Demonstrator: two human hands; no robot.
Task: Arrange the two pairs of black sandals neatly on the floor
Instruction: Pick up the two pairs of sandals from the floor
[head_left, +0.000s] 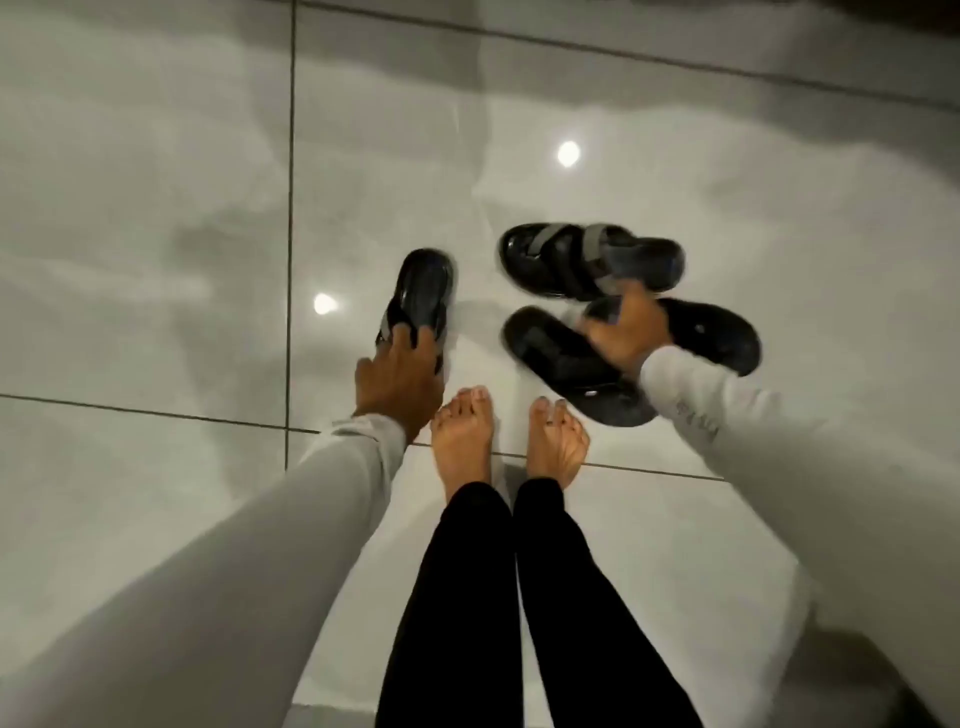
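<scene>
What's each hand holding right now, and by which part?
Left hand grips the lone sandal at its strap, heel end. Right hand is blurred over the two-strap sandal; appears to grip its heel end, not certain.

Dim indoor light is falling from above, glaring as two round spots on the glossy floor. Soft grey shadows are spreading across the tiles (darkest at the top edge). The right hand is smearing with motion blur. Grout lines are bowing slightly toward the wide-angle edges.
</scene>
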